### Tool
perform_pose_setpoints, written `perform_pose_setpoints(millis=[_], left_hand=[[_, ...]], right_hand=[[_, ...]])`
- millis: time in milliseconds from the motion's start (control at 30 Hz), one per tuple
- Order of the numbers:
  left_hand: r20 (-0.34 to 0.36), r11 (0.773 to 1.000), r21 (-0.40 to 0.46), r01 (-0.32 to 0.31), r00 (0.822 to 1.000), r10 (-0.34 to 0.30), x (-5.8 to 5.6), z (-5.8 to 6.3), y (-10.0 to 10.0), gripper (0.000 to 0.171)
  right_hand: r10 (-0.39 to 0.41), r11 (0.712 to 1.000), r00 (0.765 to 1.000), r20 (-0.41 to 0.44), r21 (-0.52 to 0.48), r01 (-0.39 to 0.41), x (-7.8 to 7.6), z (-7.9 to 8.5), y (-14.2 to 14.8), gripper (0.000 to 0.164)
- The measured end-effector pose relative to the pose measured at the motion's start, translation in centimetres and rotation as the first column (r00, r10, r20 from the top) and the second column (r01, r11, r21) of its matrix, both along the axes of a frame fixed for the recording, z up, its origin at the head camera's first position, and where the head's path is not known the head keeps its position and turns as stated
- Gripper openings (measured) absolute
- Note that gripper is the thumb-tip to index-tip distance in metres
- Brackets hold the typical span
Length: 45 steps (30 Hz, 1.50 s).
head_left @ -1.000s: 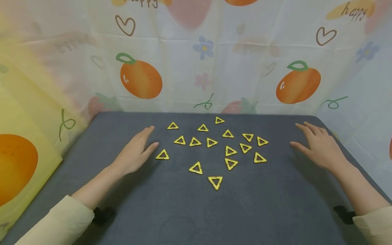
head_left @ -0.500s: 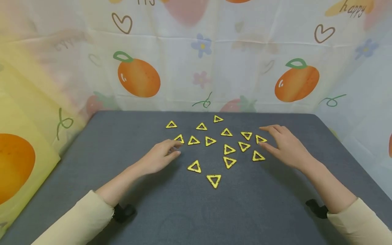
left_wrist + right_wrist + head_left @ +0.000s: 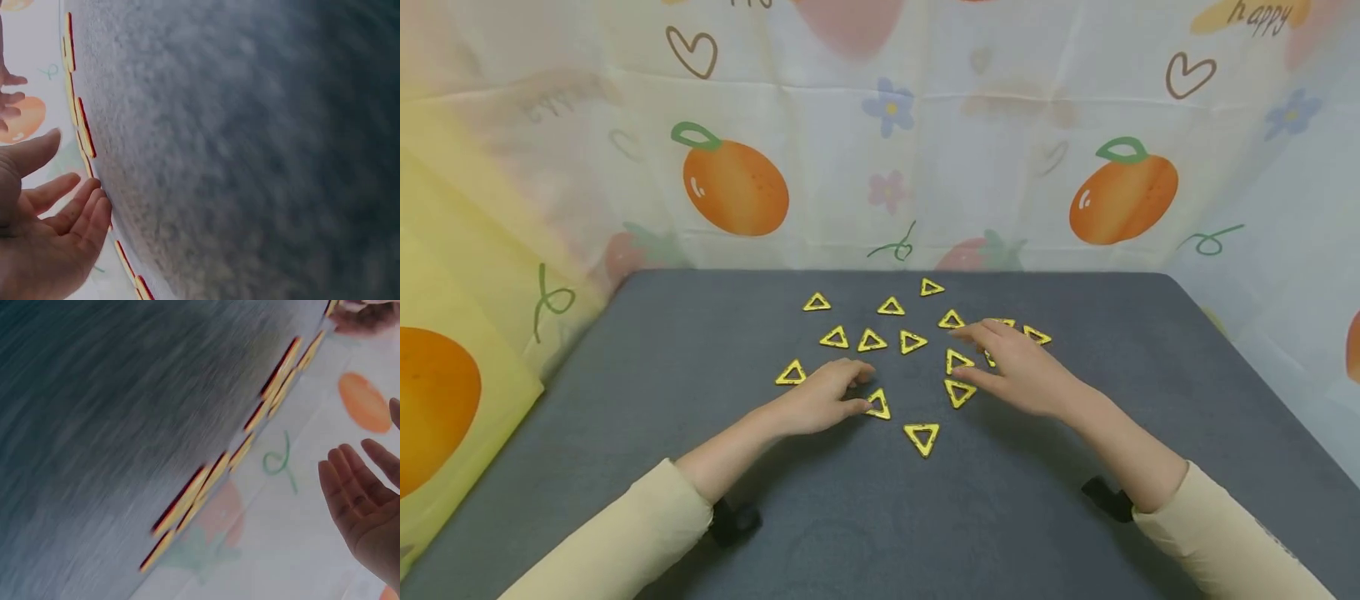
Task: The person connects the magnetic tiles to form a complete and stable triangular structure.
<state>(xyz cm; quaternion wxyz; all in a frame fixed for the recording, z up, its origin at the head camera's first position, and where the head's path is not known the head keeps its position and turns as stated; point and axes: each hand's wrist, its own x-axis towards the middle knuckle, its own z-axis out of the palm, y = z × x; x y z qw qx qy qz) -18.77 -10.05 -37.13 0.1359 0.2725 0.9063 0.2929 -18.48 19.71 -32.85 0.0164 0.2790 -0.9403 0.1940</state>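
Flat yellow triangular pieces with hollow middles lie scattered on the dark table. My left hand is over the left part of the scatter, its thumb overlapping a triangle in the head view. Its fingers bend loosely with nothing between them; the left wrist view shows the same bare hand. To the right, my right hand hovers palm down above other triangles, partly hiding several of them. One triangle shows beside its thumb. In the right wrist view, the hand has extended fingers and holds nothing.
The dark grey table reaches back to a white cloth backdrop printed with oranges. A lone triangle lies nearest the front. Another triangle lies left of my left hand. Yellow cloth hangs at the left.
Both hands have moved inward over the triangles, the left one rightward and the right one leftward. The left fingers have bent more. The triangles have stayed in place; the head view has shifted slightly.
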Motion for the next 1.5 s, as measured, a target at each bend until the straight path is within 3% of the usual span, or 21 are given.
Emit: perform_pose_setpoints(millis=[467, 833, 1033, 1500], left_hand=[[0.127, 0.999, 0.041, 0.028, 0.991, -0.034, -0.8, -1.0, -0.7, 0.047], [0.109, 0.997, 0.062, 0.035, 0.993, -0.041, -0.8, -1.0, -0.5, 0.041], [0.103, 0.998, 0.051, 0.023, 0.994, -0.028, -0.7, -1.0, -0.3, 0.041], [0.103, 0.999, 0.033, -0.001, 0.995, -0.002, -0.7, -1.1, -0.1, 0.041]], right_hand=[[0.153, 0.988, 0.974, 0.166, -0.008, -0.154, 0.5, -1.1, -3.6, 0.049], [0.245, 0.969, 0.923, 0.297, -0.047, -0.243, 0.2, -2.0, -3.9, 0.039], [0.288, 0.957, 0.9, 0.327, -0.063, -0.283, 0.2, -2.8, -3.9, 0.04], [0.267, 0.961, 0.91, 0.318, -0.023, -0.274, 0.6, -4.0, -4.3, 0.037]])
